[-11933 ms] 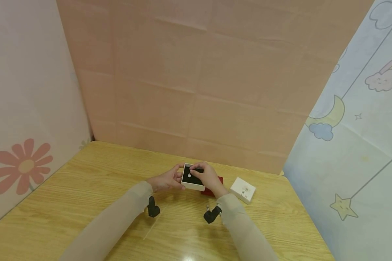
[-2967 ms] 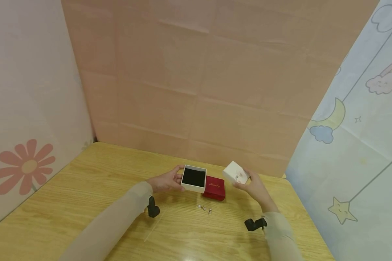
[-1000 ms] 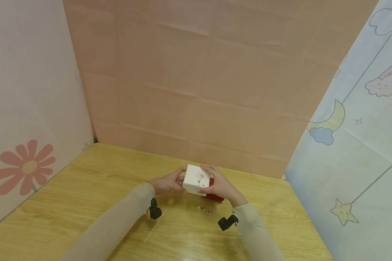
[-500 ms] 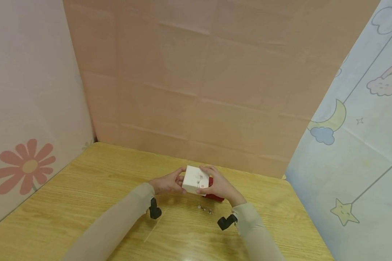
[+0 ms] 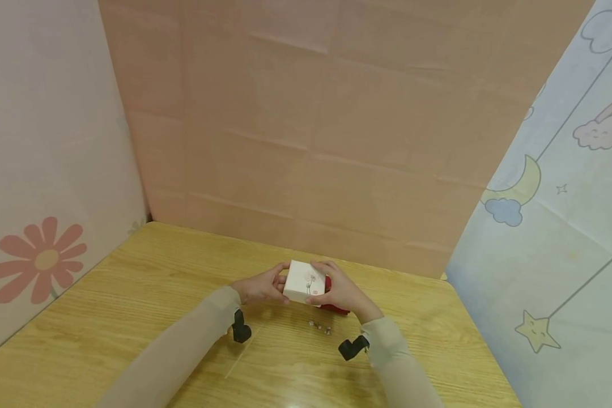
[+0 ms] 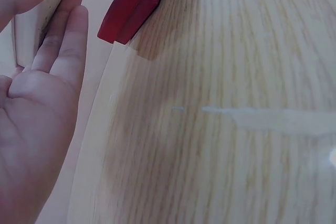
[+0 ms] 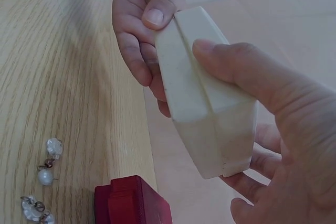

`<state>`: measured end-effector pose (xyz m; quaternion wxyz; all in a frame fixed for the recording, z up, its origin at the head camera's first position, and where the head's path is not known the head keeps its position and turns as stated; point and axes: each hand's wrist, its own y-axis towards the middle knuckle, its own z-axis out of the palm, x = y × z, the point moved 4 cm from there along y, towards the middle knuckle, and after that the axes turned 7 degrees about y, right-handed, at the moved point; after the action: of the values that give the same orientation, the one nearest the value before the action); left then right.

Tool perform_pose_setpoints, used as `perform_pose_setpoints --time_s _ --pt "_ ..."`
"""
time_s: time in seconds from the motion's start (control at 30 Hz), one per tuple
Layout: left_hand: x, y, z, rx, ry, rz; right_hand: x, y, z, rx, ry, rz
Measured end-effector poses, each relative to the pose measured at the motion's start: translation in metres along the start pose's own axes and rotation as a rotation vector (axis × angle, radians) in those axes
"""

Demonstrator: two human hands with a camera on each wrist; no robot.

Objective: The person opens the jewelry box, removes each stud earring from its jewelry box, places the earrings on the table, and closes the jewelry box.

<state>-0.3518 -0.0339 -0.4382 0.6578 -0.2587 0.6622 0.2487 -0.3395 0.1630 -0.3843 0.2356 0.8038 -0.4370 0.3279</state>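
Note:
Both hands hold a small white gift box [image 5: 301, 279] with a floral print on its lid, raised above the table. My left hand [image 5: 260, 287] grips the base from the left, its thumb along the near side in the right wrist view. From the right, my right hand [image 5: 344, 292] grips the lid. In the right wrist view the lid sits over the base of the box [image 7: 184, 77], and a seam runs along the side. Pearl earrings [image 7: 46, 176] lie on the table nearby, small in the head view. The box's inside is hidden.
A red jewelry box [image 5: 336, 309], partly behind the right hand, rests on the wooden table [image 5: 183, 255]. A thin pale strip [image 5: 241, 357] lies along the tabletop at front left. A peach-coloured backdrop [image 5: 306, 141] rises behind the table's far edge.
Earlier my right hand pinched a small white piece over the black lining, then lifted the lid from the table. The lid came onto the base, and the box has since lowered slightly.

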Motion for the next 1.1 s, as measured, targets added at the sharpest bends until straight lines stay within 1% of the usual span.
perform_pose_setpoints --time_s 0.4,0.5,0.7,0.9,1.0,1.1 --pt "0.003 0.0 0.0 -0.004 -0.023 0.0 -0.003 -0.001 0.002 0.001 -0.004 0.009" --pt "0.002 0.0 0.0 -0.004 -0.026 0.005 -0.003 -0.001 0.002 0.001 0.009 0.016" --pt "0.002 -0.001 0.0 0.001 -0.018 0.013 -0.002 -0.001 0.001 0.005 0.04 0.02" --pt "0.003 0.0 -0.001 -0.001 -0.015 0.011 -0.002 -0.001 0.001 0.018 0.027 0.008" --pt "0.002 0.0 0.0 0.0 -0.014 0.011 -0.003 -0.004 -0.001 0.007 0.052 0.035" --pt "0.001 0.0 0.002 0.006 -0.017 0.018 -0.005 -0.01 -0.008 -0.028 0.095 0.081"
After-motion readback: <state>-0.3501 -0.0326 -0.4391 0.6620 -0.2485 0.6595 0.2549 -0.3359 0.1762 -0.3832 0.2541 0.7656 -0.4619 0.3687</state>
